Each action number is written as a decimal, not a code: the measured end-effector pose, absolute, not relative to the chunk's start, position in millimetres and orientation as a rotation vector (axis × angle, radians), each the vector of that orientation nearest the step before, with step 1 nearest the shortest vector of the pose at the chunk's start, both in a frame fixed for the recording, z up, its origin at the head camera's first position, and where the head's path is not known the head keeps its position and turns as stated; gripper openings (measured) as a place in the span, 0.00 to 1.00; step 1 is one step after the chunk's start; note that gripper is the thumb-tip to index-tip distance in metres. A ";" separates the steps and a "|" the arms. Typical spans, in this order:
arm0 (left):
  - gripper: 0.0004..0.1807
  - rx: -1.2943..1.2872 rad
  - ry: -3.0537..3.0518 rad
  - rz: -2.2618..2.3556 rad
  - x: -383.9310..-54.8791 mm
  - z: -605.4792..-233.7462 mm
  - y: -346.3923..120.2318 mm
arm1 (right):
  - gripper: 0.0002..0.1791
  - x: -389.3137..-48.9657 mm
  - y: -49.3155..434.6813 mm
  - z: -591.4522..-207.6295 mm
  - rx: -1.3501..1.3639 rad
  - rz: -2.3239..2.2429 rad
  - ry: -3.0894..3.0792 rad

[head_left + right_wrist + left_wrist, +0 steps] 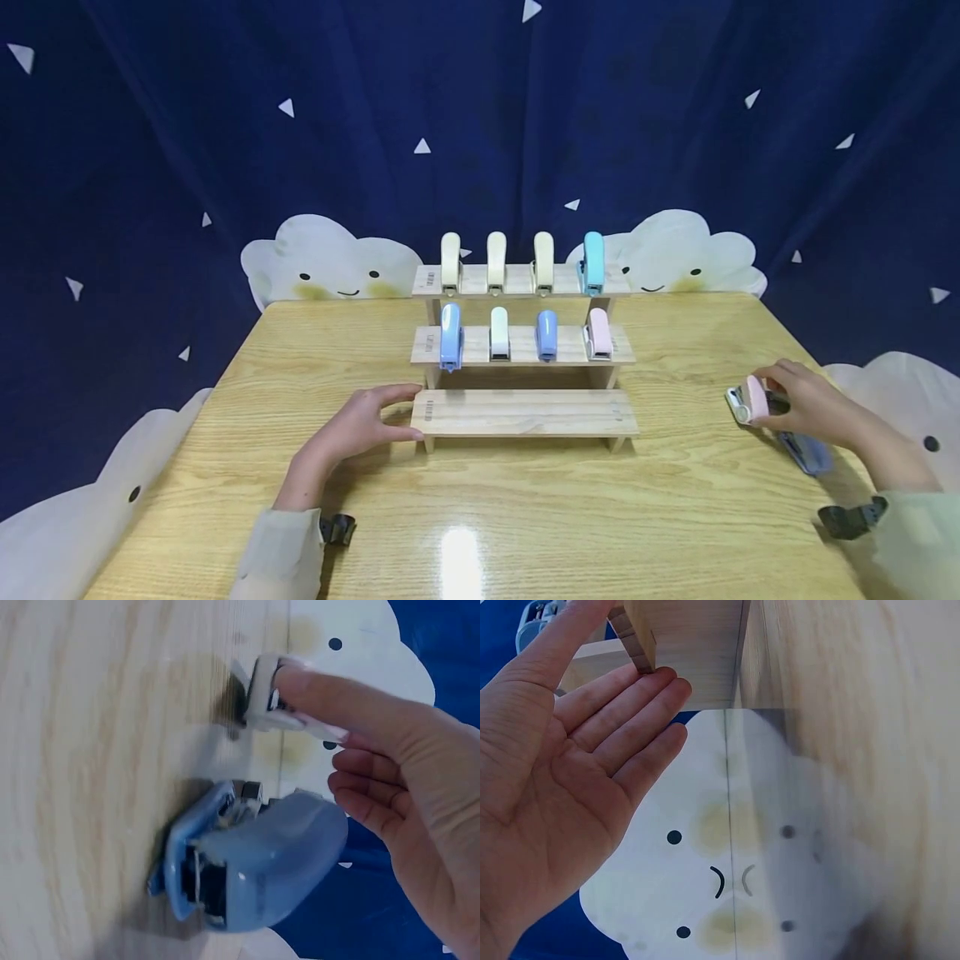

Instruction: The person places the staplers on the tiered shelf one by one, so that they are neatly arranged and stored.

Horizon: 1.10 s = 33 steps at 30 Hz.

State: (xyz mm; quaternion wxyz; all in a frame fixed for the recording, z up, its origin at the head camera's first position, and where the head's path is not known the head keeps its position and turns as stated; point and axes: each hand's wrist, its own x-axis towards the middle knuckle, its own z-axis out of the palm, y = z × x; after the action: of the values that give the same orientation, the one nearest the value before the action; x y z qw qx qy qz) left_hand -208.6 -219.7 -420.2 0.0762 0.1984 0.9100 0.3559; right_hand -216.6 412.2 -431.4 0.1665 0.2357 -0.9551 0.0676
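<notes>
At the right of the table my right hand point(813, 407) pinches a small pink and white stapler point(756, 398) between thumb and fingers. In the right wrist view that stapler point(262, 694) shows past the thumb, close over the wood. A blue stapler point(277, 862) stands just beside it, partly behind the hand in the head view. My left hand point(367, 423) rests at the left end of the lowest shelf of a wooden tiered rack point(525, 414), thumb and fingers spread around its edge. From the left wrist, the palm point(570, 772) is seen with straight fingers touching the wood.
Two upper tiers carry a row of staplers: cream ones point(497, 260) and a turquoise one point(593, 260) on top; blue point(451, 335), white point(499, 333) and pink point(598, 333) below. Cloud-shaped panels point(330, 262) and a dark blue curtain point(480, 125) border the table point(330, 342).
</notes>
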 end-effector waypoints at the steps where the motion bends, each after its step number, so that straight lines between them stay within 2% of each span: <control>1: 0.42 0.593 2.729 1.066 -208.6 -420.2 -219.6 | 0.37 -216.3 411.5 -432.2 0.672 0.208 -2.687; 7: 0.42 0.594 2.740 1.050 -207.1 -419.2 -219.0 | 0.36 -213.6 400.1 -429.5 0.634 0.344 -2.609; 15: 0.43 0.580 2.731 1.064 -207.5 -418.7 -217.6 | 0.36 -206.7 366.3 -408.0 0.547 0.471 -2.590; 33: 0.42 0.583 2.733 1.063 -207.1 -416.9 -217.6 | 0.39 -200.4 268.2 -336.4 0.752 0.505 -2.374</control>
State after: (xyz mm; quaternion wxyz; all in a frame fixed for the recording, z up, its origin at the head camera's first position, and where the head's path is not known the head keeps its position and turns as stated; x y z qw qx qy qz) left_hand -207.1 -217.6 -416.9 0.0760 0.1944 0.9115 0.3545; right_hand -200.4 268.2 -336.4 0.2960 0.2828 -0.8924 0.1900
